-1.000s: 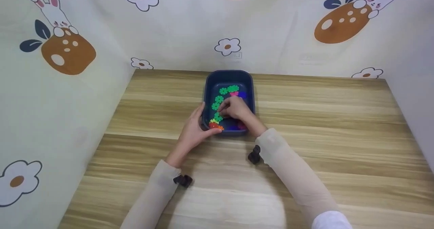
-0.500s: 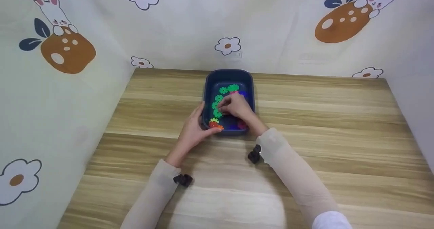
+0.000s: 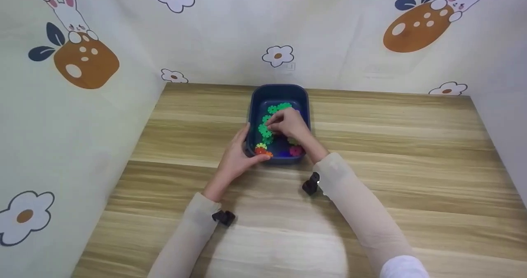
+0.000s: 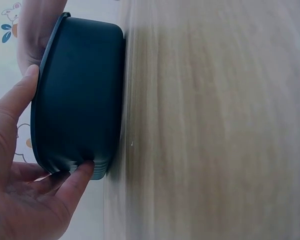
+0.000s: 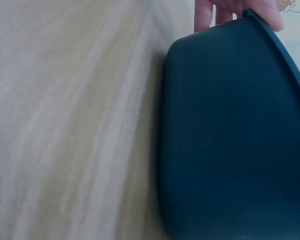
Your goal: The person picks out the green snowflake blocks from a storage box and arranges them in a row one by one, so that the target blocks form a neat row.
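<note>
A dark blue plastic bin (image 3: pixel 278 160) stands on the wooden tabletop. My left hand (image 3: pixel 235 159) holds its near left corner, thumb over the rim and fingers against the outer wall; the left wrist view shows these fingers (image 4: pixel 76 186) on the bin's side. Inside the bin, my right hand (image 3: pixel 290 125) pinches a green snowflake disc (image 3: pixel 265 131) between thumb and fingers. More green discs (image 3: pixel 273 109) lie along the left and far part of the floor. A yellow-green disc (image 3: pixel 261 146) and a red disc (image 3: pixel 260 150) sit near my left thumb. My right hand hides part of the floor.
A pink disc (image 3: pixel 295 150) and a blue disc (image 3: pixel 284 154) lie at the bin's near right. The patterned back wall (image 3: pixel 230 43) rises just behind the bin. Wooden tabletop (image 3: pixel 391 158) extends on both sides.
My right hand has moved slightly away from me inside the bin, carrying the green disc along. Another green disc now shows below it. My left hand keeps its hold on the bin.
</note>
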The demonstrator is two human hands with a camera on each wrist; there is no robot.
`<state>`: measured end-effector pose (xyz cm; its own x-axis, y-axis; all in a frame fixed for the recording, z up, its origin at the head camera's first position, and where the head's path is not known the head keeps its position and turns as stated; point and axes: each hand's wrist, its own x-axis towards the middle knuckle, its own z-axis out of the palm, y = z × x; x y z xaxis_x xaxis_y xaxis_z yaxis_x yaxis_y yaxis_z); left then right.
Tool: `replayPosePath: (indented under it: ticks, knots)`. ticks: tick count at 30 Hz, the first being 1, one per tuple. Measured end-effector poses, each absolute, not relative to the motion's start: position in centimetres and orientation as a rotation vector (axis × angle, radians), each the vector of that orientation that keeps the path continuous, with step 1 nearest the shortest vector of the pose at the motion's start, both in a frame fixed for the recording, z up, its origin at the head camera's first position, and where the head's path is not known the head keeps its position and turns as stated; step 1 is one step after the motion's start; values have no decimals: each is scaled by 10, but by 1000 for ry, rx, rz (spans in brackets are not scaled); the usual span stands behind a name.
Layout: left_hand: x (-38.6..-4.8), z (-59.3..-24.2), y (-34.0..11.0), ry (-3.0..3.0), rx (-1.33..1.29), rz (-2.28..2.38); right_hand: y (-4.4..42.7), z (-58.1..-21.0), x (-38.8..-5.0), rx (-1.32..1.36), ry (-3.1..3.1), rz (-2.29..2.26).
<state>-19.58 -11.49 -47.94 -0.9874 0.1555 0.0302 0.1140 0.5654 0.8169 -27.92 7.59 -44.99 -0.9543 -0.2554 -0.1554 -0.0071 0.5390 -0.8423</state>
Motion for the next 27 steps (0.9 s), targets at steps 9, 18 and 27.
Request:
replayPosePath:
  ticks: [9, 18, 27]
  knots:
    - [-195, -479, -114, 2708, 200, 1441, 85, -437, -285, -204, 2532, -1443]
    - [-196, -481, -114, 2714, 214, 1451, 98, -423, -291, -184, 2429, -1609]
    - [-196, -481, -114, 2722, 214, 1452, 109, -413, -295, -129, 2423, -1676]
